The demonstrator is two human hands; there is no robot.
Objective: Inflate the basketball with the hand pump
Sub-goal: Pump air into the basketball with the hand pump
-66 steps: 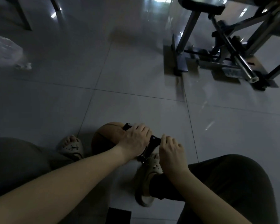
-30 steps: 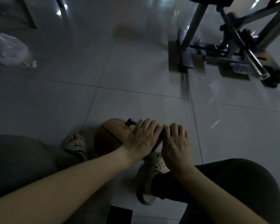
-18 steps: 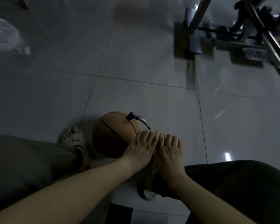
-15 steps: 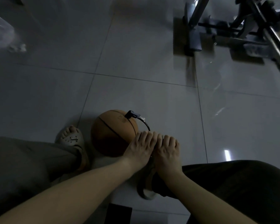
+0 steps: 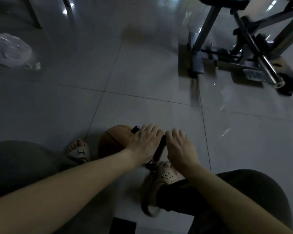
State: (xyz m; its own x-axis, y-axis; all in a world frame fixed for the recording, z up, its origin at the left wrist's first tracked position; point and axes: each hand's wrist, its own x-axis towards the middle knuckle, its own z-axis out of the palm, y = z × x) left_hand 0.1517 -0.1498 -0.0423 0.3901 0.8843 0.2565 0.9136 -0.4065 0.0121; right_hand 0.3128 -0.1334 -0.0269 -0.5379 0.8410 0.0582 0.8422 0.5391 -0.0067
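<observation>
Grips pump (image 5: 159,150) with left hand (image 5: 145,141) and right hand (image 5: 179,146), fingers (image 5: 151,130) curled round its top, beside basketball (image 5: 113,141), lower centre.

Basketball (image 5: 114,142) on the tiled floor (image 5: 142,73), between left sandal (image 5: 78,152) and right sandal (image 5: 159,179). Hand pump (image 5: 160,147) upright just right of the ball, base at the right sandal's toe. Left hand (image 5: 144,142) and right hand (image 5: 179,146) side by side on the pump's handle, left one overlapping the ball. Plastic bag (image 5: 8,48) far back left, exercise machine frame (image 5: 243,48) far back right.
</observation>
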